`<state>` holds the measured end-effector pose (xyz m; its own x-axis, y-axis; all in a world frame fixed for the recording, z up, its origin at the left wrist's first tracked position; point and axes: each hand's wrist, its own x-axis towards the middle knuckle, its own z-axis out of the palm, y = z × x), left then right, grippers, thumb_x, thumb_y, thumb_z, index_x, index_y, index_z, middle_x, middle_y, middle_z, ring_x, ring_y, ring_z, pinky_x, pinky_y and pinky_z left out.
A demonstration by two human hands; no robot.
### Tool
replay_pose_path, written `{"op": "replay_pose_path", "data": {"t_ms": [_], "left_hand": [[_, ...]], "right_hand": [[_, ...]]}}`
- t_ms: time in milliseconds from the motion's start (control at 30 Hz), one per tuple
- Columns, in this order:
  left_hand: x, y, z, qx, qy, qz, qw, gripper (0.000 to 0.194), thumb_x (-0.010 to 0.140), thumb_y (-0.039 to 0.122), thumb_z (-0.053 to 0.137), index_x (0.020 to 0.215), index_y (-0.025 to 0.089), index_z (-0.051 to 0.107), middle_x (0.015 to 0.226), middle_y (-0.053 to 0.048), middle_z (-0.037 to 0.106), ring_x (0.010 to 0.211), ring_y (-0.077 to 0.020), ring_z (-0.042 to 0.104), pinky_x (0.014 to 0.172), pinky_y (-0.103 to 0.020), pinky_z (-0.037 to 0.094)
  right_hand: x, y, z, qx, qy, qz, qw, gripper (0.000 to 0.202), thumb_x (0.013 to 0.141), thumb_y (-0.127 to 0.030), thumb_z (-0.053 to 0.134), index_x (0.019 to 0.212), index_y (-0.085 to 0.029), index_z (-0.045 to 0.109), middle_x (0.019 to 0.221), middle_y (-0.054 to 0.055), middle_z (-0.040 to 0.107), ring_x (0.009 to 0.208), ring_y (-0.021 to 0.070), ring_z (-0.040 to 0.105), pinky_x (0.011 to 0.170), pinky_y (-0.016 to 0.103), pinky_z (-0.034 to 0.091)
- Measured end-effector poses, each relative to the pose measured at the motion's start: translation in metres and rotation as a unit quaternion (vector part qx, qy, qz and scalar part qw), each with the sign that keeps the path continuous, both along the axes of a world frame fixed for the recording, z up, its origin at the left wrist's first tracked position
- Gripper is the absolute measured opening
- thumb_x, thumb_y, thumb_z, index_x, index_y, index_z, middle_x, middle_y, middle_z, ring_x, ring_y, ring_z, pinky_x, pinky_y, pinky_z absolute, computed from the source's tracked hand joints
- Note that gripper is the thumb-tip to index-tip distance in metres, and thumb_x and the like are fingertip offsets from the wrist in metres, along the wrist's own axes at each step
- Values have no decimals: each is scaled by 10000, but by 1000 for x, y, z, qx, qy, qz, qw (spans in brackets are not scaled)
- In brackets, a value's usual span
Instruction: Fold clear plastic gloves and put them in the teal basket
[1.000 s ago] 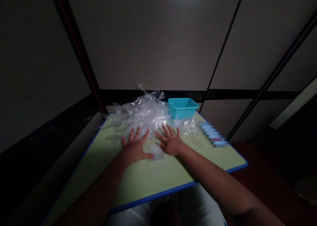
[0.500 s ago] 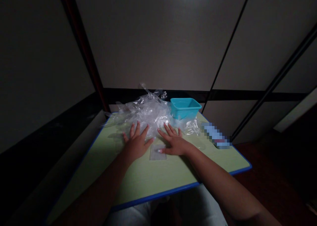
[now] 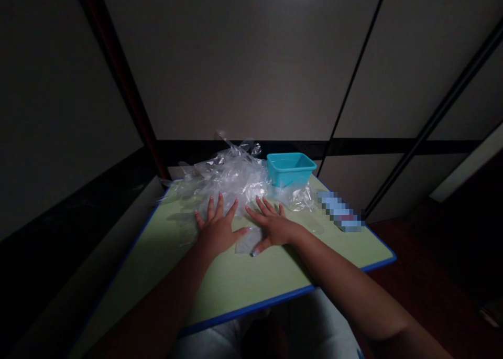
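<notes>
Both my hands rest palm down with fingers spread. My left hand [image 3: 219, 230] lies over the near edge of some clear film, its thumb reaching to a small flat plastic bag [image 3: 244, 243]. From the other side my right hand [image 3: 276, 227] covers part of that bag, its thumb at the bag's lower right edge. Just beyond the fingertips sits a heap of crumpled clear plastic bags [image 3: 231, 178], spread towards the back left. Whether the right fingertips touch the heap I cannot tell.
A turquoise plastic basket [image 3: 293, 176] stands at the back right, with clear plastic [image 3: 302, 197] in front of it. A blurred-out bluish item [image 3: 341, 212] lies near the right edge. The green table [image 3: 236, 291] has a blue rim. Panelled walls [image 3: 243, 60] rise behind.
My right thumb has slid down over the small bag, and my left thumb has come onto its top left side. The whole view has shifted slightly.
</notes>
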<state>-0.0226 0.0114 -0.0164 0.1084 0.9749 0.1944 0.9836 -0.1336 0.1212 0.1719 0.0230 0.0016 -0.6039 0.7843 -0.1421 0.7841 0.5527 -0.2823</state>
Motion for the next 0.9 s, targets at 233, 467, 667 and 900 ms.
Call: {"op": "replay_pose_path", "data": {"t_ms": [233, 467, 667, 900], "left_hand": [[-1, 2, -1, 11, 3, -5, 1000, 830, 727, 663, 519, 1427, 351, 200, 1539, -114, 20, 1381, -384, -43, 982, -704, 71], [7, -6, 1, 64, -29, 9, 998, 556, 900, 416, 348, 1432, 333, 208, 1543, -94, 38, 1392, -347, 12, 997, -670, 157], [26, -15, -7, 32, -20, -19, 999, 601, 886, 399, 371, 1444, 313, 164, 1543, -74, 35, 1398, -310, -22, 1009, -673, 117], [25, -16, -12, 27, 0, -28, 999, 635, 855, 234, 355, 1451, 292, 142, 1541, -59, 36, 1400, -297, -16, 1015, -675, 87]], "right_hand": [[2, -1, 3, -29, -10, 1, 1000, 1217, 547, -691, 685, 1439, -334, -61, 1464, 133, -257, 1335, 372, -202, 940, 699, -77], [-3, -3, -1, 44, 11, -56, 997, 640, 916, -434, 359, 1457, -322, 37, 1501, 50, -183, 1373, 295, -137, 988, 669, -42], [-15, -5, -10, 98, -6, -56, 994, 635, 915, -354, 322, 1461, -288, 3, 1517, 28, -119, 1382, 272, -112, 1003, 665, -51], [-18, -8, -12, 105, -13, -54, 993, 615, 921, -395, 293, 1462, -289, 21, 1519, 29, -102, 1384, 256, -113, 990, 675, -72]]}}
